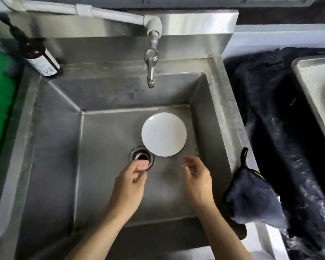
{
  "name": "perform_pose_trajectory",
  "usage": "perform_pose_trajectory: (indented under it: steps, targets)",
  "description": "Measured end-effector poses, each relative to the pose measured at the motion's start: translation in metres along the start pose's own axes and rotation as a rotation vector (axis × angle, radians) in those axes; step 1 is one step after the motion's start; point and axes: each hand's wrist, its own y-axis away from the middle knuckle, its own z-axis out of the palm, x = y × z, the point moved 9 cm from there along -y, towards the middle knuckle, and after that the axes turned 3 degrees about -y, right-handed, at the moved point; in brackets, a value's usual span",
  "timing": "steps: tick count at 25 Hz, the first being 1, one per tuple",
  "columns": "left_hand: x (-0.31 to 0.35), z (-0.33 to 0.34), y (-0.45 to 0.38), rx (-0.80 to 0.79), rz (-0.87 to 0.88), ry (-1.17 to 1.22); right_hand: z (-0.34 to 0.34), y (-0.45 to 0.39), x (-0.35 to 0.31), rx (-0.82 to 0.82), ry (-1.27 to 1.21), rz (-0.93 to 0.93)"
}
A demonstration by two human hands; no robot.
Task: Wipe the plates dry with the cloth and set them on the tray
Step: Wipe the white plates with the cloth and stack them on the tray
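Head view: fingers [189, 162] of right hand [196, 182] loosely curled, holding nothing; left hand [129, 184] likewise empty; white plate [164, 134] flat on sink [45, 147] floor, beside drain [141, 156]; probably wet, slippery, breakable; grip near rim; cloth [255, 197] on right sink edge.

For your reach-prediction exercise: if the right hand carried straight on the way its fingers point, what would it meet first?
Probably the round white plate lying on the steel sink floor. The right hand has fingers aimed up-left toward its near rim, with nothing between, though depth is unclear.
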Motion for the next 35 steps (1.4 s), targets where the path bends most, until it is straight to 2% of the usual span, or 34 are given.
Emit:
perform_pose_trajectory:
  steps: [5,14,18,21,24,29,35]
  targets:
    - [-0.034,0.015,-0.079,0.044,-0.012,-0.022,0.043,-0.071,0.034,0.020,-0.062,0.094]
    - [-0.080,0.040,-0.181,0.003,-0.162,-0.067,0.071,-0.165,0.080,0.215,-0.123,0.179]
    - [-0.083,0.058,-0.188,-0.014,-0.211,0.047,0.075,-0.181,0.089,0.201,-0.173,0.218]
    - [-0.080,0.060,-0.185,-0.008,-0.253,0.182,0.071,-0.188,0.094,0.232,-0.134,0.273]
    - [-0.076,0.062,-0.183,-0.005,-0.260,0.212,0.070,-0.190,0.100,0.238,-0.101,0.314]
    - [-0.077,0.060,-0.183,0.043,-0.294,0.244,0.064,-0.183,0.100,0.283,-0.037,0.253]
    - [-0.082,0.059,-0.180,0.081,-0.314,0.383,0.062,-0.169,0.094,0.315,-0.121,0.180]
